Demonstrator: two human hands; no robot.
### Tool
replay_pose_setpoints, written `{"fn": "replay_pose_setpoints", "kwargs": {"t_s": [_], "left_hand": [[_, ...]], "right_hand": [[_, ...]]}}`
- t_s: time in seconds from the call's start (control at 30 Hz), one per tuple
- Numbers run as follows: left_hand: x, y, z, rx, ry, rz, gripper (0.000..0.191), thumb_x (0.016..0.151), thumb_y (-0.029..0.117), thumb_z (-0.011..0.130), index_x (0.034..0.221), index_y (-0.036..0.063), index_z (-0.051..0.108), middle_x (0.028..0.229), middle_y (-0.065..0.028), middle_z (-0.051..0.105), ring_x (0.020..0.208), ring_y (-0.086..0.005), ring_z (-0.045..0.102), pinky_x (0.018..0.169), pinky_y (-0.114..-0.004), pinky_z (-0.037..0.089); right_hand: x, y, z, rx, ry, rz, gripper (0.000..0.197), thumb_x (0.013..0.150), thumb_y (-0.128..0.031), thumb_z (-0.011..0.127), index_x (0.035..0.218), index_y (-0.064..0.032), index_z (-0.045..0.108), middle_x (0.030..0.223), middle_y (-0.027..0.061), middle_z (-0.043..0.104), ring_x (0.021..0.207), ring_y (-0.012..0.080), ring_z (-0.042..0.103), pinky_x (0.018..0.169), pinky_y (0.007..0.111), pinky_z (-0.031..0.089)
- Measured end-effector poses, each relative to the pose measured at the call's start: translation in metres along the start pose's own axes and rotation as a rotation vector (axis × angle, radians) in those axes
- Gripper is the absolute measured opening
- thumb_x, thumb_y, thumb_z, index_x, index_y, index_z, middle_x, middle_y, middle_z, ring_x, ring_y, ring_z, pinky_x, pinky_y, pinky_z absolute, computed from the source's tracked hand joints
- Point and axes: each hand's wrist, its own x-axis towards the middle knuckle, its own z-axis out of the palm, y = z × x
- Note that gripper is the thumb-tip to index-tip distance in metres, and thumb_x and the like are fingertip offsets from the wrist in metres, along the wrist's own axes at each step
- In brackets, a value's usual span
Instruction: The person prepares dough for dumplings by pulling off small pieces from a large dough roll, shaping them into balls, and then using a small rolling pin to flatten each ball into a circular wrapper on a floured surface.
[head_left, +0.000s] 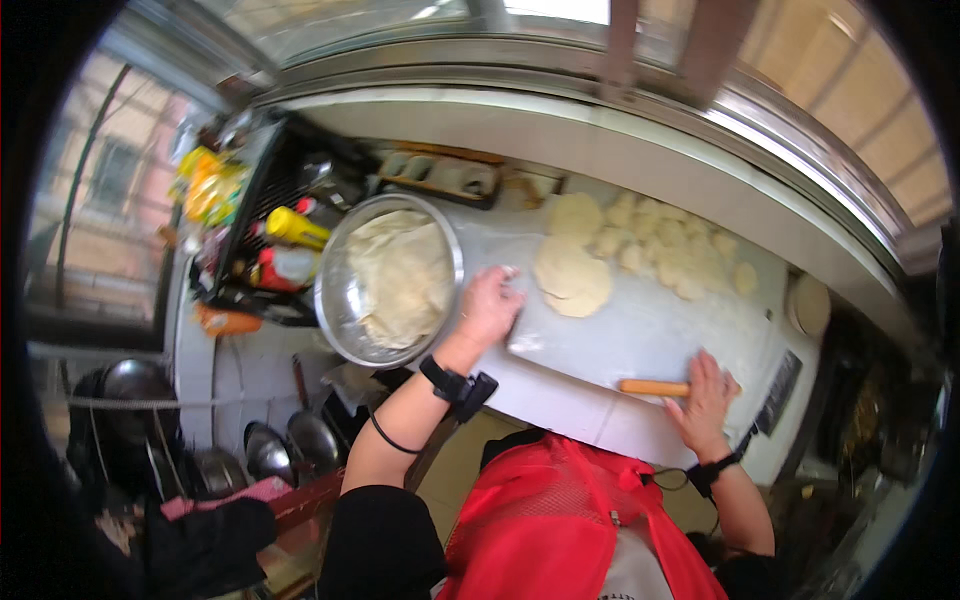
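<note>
My right hand (705, 397) lies over one end of a wooden rolling pin (654, 388) near the front edge of a pale board (577, 345); whether its fingers grip the pin is hard to tell. With fingers partly curled and nothing visible in them, my left hand (491, 301) is between a steel bowl (328, 330) and the board's left edge. Flat dough sheets (401, 277) fill much of the bowl. Rolled dough rounds (574, 277) overlap at the board's back left. Several small dough pieces (660, 244) are bunched to their right, along the back.
Left of the bowl, a black crate (255, 172) holds bottles, one a yellow bottle (294, 227). A knife or cleaver (780, 390) lies at the board's right edge. Pans (311, 439) hang or stand at lower left. A window ledge (525, 124) runs behind the counter.
</note>
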Motion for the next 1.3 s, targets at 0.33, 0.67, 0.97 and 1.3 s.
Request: {"fn": "replay_pose_setpoints", "kwargs": {"t_s": [0.33,0.67,0.97,1.3], "left_hand": [[-0.073,-0.145,-0.166,-0.478,0.547,-0.408,0.020,0.085,-0.002,0.065,0.104,0.0030,0.061,0.088,-0.0055,0.064,0.075,-0.0152,0.062,0.064,-0.028,0.052],[-0.184,-0.338,-0.138,-1.560,0.830,-0.359,0.016,0.089,0.009,0.048,0.079,0.0171,0.058,0.067,0.0004,0.054,0.062,-0.0182,0.056,0.054,-0.034,0.042],[-0.126,-0.454,-0.128,0.078,0.718,-1.109,0.021,0.089,0.011,0.058,0.106,0.0040,0.069,0.115,-0.0187,0.068,0.108,-0.0340,0.064,0.084,-0.043,0.052],[-0.049,-0.593,-0.161,0.223,0.365,-0.871,0.039,0.092,0.024,0.064,0.126,0.0048,0.064,0.121,-0.0207,0.066,0.108,-0.0342,0.064,0.090,-0.040,0.052]], "right_hand": [[-0.001,0.005,0.004,-0.084,-0.066,-0.053,0.082,0.086,-0.040,0.066,0.150,-0.0028,0.031,0.157,0.0163,0.033,0.144,0.0329,0.030,0.115,0.054,0.017],[-0.006,0.014,0.014,-0.146,-0.016,-0.085,0.070,0.097,-0.044,0.053,0.151,-0.0036,0.033,0.157,0.0176,0.034,0.140,0.0352,0.035,0.112,0.052,0.021],[0.004,-0.045,-0.027,-0.703,-0.179,-0.007,0.061,0.098,-0.054,0.050,0.146,-0.0155,0.047,0.154,0.0220,0.036,0.126,0.0421,0.050,0.103,0.057,0.040],[0.014,-0.073,0.002,-0.380,-0.318,0.583,0.074,0.082,-0.011,0.064,0.148,0.0042,0.033,0.144,0.0251,0.043,0.132,0.0477,0.038,0.116,0.051,0.027]]}}
